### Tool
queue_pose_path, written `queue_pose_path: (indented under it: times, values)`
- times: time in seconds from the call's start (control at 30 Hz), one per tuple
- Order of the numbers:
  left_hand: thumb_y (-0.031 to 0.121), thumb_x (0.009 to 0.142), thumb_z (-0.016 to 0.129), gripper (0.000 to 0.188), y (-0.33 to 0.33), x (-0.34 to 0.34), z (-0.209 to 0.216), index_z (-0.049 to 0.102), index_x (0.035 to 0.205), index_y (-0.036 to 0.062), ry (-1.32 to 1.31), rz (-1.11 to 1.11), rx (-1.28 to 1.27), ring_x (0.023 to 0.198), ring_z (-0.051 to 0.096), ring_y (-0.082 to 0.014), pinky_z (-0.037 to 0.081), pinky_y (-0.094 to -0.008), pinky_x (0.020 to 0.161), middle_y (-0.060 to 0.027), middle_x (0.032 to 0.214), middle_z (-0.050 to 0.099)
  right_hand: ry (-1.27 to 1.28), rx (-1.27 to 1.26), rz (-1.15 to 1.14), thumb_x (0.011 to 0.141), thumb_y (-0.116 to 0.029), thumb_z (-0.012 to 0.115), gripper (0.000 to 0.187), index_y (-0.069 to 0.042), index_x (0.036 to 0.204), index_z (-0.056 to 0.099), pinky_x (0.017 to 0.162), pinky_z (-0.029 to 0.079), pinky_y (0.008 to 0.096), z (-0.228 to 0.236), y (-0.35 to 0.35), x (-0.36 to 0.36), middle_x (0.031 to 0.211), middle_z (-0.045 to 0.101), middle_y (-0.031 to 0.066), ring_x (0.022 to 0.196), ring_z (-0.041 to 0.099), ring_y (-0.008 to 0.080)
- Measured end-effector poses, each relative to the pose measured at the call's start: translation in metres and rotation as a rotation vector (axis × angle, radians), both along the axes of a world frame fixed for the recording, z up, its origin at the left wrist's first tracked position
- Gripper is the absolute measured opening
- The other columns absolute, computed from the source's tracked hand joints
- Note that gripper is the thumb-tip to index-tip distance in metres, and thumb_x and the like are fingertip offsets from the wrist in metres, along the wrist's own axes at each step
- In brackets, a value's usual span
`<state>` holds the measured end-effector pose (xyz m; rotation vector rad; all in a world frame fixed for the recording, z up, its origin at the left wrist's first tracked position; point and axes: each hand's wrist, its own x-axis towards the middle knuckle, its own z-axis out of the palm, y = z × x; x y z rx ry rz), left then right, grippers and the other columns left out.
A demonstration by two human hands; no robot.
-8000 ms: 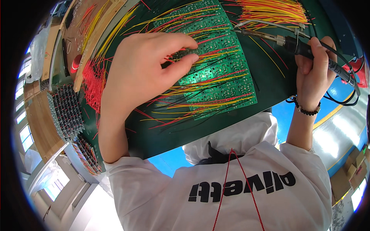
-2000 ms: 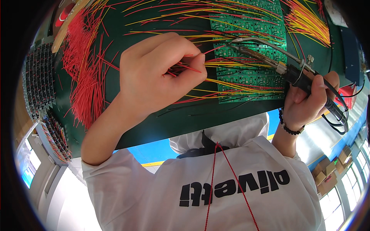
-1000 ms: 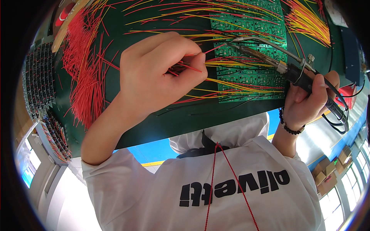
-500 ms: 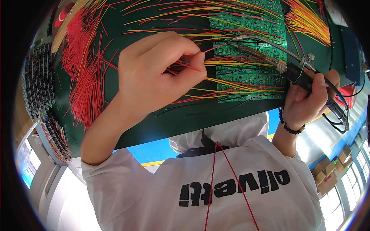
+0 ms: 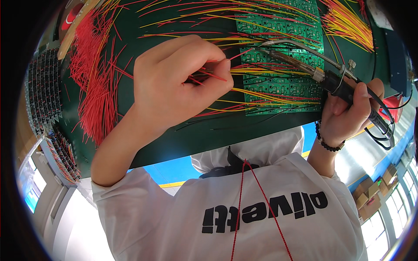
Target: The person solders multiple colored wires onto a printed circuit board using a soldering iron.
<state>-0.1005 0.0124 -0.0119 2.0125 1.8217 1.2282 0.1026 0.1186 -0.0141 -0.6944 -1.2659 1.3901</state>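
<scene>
Here's the left hand (image 5: 180, 80), thumb and forefinger pinched together on a red wire (image 5: 240, 54) that pokes out toward two o'clock, more red ends fanning from the fist. The right hand (image 5: 350, 108) is wrapped around a soldering iron (image 5: 319, 75), its tip aimed at ten o'clock, close by the wire's end; touching or not, I can't tell. The green circuit board (image 5: 283, 87) lies on the dark table (image 5: 196, 139) at the left hand's three o'clock, wires trailing off it, with a red wire pile (image 5: 98, 100) at nine. Looks like the joining step, one wire lined up for its spot. This calls for a steady pinch and tip and wire end meeting exactly on the pad.
</scene>
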Motion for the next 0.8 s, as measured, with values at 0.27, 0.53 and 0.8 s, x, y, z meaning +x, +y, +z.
queue_pose_path:
  times: [0.27,0.53,0.8]
  values:
    - [-0.003,0.057,0.066,0.017,0.0010,0.0000,-0.0013,0.055,0.067,0.0046,0.007,0.001,0.012,0.048,0.054,-0.0117,0.043,-0.0206,0.043,-0.0023,0.057,0.055,-0.060,-0.020,-0.089,0.076,-0.005,0.054,0.021,-0.007,0.071,0.034,0.031,0.025,0.0160,0.0000,-0.0009,-0.0004,0.046,0.042,0.0032,0.032,0.026,0.0029]
    - [-0.002,0.057,0.066,0.016,0.0004,-0.0013,-0.0017,0.055,0.067,0.0046,0.015,0.002,0.017,0.048,0.054,-0.0117,0.043,-0.0206,0.043,-0.0020,0.057,0.055,-0.007,0.003,-0.006,0.077,-0.005,0.052,0.019,-0.007,0.071,0.034,0.031,0.025,0.0164,0.0005,-0.0001,-0.0012,0.045,0.039,0.0022,0.031,0.026,0.0036]
    - [-0.002,0.059,0.066,0.016,0.0007,0.0002,-0.0006,0.053,0.064,0.0040,0.014,0.019,0.004,0.047,0.053,-0.0117,0.043,-0.0206,0.042,-0.0023,0.055,0.054,-0.001,0.001,-0.008,0.077,-0.005,0.052,0.019,-0.008,0.071,0.034,0.031,0.026,0.0161,-0.0003,0.0002,-0.0003,0.045,0.039,0.0014,0.031,0.026,0.0033]
